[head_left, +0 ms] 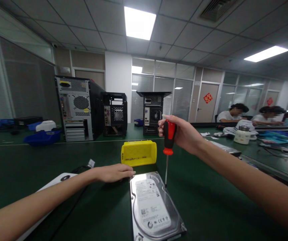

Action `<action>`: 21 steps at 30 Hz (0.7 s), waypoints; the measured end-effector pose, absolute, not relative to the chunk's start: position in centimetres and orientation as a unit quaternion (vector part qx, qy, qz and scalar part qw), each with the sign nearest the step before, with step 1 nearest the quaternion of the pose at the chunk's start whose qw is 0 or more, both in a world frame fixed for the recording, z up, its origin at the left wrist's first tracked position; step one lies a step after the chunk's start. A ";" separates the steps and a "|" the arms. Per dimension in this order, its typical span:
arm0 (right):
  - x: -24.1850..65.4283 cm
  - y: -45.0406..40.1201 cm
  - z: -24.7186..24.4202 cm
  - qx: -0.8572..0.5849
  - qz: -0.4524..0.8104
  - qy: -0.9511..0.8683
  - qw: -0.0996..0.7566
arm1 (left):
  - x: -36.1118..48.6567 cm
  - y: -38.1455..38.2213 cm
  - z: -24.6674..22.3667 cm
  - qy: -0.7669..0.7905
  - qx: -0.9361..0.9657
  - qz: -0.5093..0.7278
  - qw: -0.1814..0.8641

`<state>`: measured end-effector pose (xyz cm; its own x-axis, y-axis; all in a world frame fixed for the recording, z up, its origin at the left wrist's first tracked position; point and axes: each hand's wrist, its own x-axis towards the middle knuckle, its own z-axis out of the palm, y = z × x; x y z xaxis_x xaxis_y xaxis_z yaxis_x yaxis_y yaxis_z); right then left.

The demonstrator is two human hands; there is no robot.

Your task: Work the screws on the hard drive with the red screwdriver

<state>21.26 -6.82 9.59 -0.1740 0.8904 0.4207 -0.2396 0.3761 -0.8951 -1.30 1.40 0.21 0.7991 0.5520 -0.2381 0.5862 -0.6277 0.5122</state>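
A silver hard drive (152,204) with a white label lies flat on the green table (101,204). My right hand (179,132) is closed around the red and black handle of a screwdriver (169,137), held upright with its tip at the drive's right edge. At the drive's upper left corner rests my left hand (115,172), palm down, its fingers stretched out and holding nothing, the fingertips touching the corner. Just behind the drive is a yellow bin (139,153) with small dark pieces inside.
Computer cases (77,107) (115,113) (153,112) stand at the back. A blue tray (42,138) is at left, a white device (56,182) with a cable under my left forearm. At right are a jar (241,135), cables and seated people (231,113).
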 end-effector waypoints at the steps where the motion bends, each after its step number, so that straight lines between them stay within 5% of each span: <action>1: 21.3 -6.8 9.6 -0.272 0.495 -0.587 0.580 | -1.3 1.5 0.2 0.314 0.902 -0.029 0.294; 21: 20.8 -5.7 8.1 -0.191 0.468 -0.556 0.660 | -1.4 2.4 -0.7 0.290 0.908 -0.026 0.301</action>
